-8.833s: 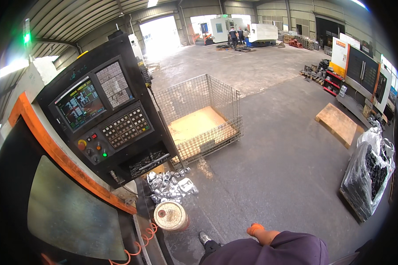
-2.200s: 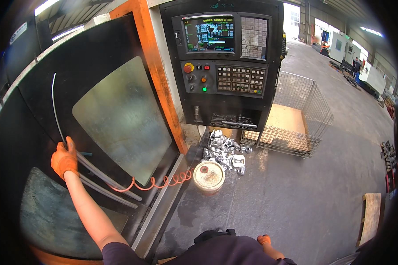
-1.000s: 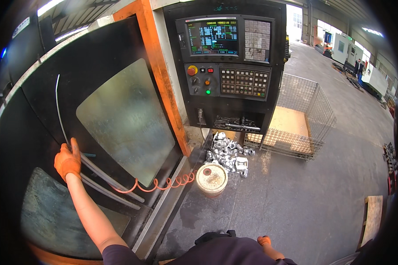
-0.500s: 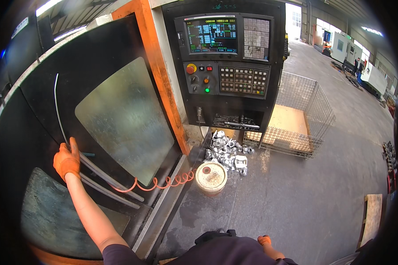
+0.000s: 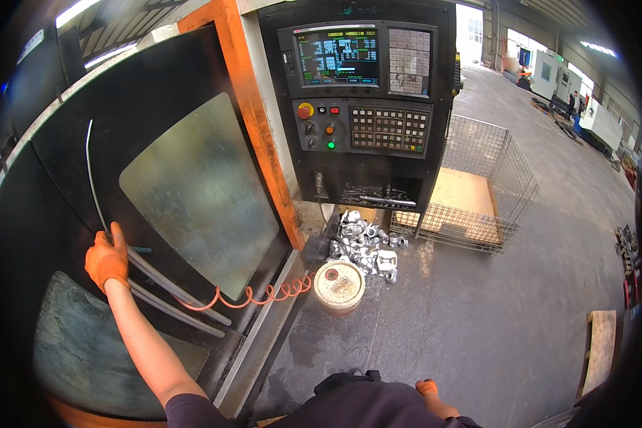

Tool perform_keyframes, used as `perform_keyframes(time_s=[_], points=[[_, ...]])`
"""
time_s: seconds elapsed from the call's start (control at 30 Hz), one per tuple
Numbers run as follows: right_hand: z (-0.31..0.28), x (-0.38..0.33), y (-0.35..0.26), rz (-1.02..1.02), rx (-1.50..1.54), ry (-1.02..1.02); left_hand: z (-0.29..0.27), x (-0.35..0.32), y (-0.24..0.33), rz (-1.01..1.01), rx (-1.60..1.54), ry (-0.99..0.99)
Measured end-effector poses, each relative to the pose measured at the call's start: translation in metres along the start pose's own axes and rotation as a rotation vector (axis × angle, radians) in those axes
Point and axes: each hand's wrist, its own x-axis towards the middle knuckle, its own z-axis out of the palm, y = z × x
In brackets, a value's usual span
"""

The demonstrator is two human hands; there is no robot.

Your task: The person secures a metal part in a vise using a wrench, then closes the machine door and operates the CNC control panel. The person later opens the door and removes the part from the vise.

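The machine enclosure (image 5: pixel 64 235) fills the left half of the view: a black sheet-metal housing with an orange vertical post (image 5: pixel 253 121) at its right edge. Its sliding door (image 5: pixel 185 185) carries a large scratched window, which lets the work area be watched with the door drawn across.

The control panel (image 5: pixel 367 107) is mounted at head height to the right of the post, screen above, keypad and red stop button below, so it can be read and reached while standing at the door.

A wire mesh crate (image 5: pixel 478 185) with a wooden floor stands on the concrete floor (image 5: pixel 478 321) just right of the panel. A heap of small grey metal parts (image 5: pixel 364 242) lies on the floor beneath the panel, near the crate. A round pale bucket (image 5: pixel 339 285) stands just beside the heap.

An orange coiled air hose (image 5: pixel 264 294) runs along the base of the door, kept low and within arm's reach.

The long curved door handle (image 5: pixel 93 178) runs down the left of the door. The left hand (image 5: pixel 107 258), in an orange glove, has its grip clamped on the lower part of this handle, arm extended.

The right hand (image 5: pixel 428 387), also gloved, hangs at the person's side; whether its grip is apart or together cannot be told
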Motion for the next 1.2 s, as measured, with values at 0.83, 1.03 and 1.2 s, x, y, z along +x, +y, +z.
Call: perform_keyframes(time_s=[0.83,1.03,1.2], points=[[0.002,0.007,0.011,-0.045,0.031,-0.025,0.019,0.017,-0.019,-0.033,0.007,-0.115],[-0.011,-0.014,0.005,-0.001,0.065,0.019,0.025,0.018,-0.015,-0.010,0.006,-0.157],[-0.011,-0.018,0.003,0.006,0.098,0.058,0.043,0.026,-0.032,0.021,-0.023,-0.121]])
